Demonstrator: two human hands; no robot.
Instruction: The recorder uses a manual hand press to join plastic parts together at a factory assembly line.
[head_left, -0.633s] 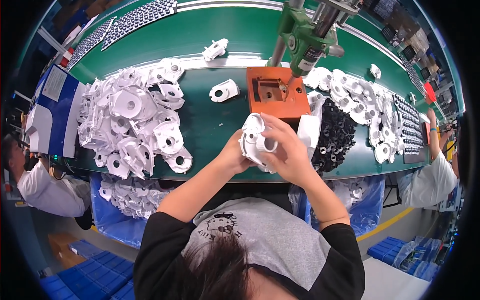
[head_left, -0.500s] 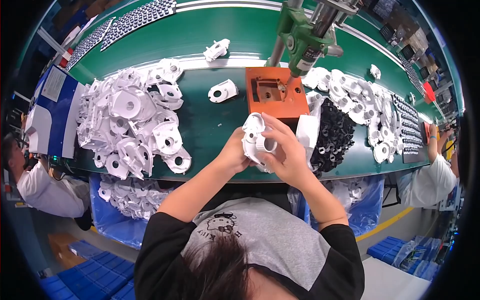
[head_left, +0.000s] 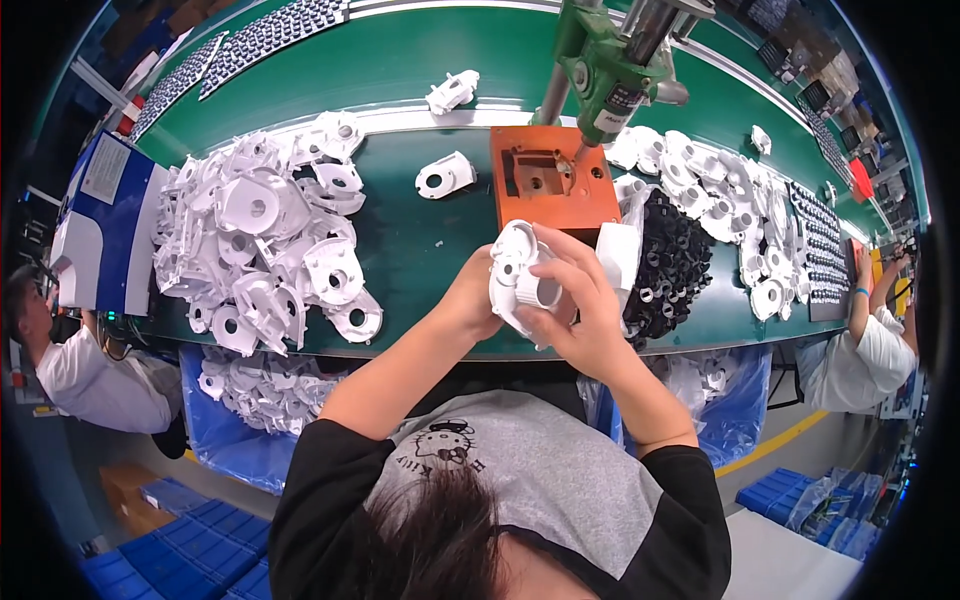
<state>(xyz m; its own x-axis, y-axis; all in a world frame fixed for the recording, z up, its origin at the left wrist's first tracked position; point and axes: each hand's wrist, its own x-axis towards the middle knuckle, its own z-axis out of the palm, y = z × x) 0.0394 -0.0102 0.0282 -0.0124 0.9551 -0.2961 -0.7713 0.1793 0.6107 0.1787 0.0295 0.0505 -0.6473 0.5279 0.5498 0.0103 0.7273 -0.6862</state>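
Note:
Both hands hold one white plastic housing part (head_left: 522, 280) above the near edge of the green workbench (head_left: 430, 240). My left hand (head_left: 470, 300) grips its left side from behind. My right hand (head_left: 570, 295) wraps over its right side, fingers curled across the round opening. Just beyond the hands sits an orange fixture block (head_left: 550, 185) under a green press head (head_left: 610, 60). A heap of black ring parts (head_left: 675, 265) lies right of my right hand.
A big pile of white housings (head_left: 265, 240) covers the bench's left; more white parts (head_left: 720, 200) lie at right. Single white pieces (head_left: 445, 177) (head_left: 452, 92) rest beyond. Blue bins (head_left: 250, 400) hang below the bench. Other people sit at far left (head_left: 80, 370) and right (head_left: 865, 350).
The white housing has turned slightly in my hands; my right fingers have shifted over its front. Everything else stays put.

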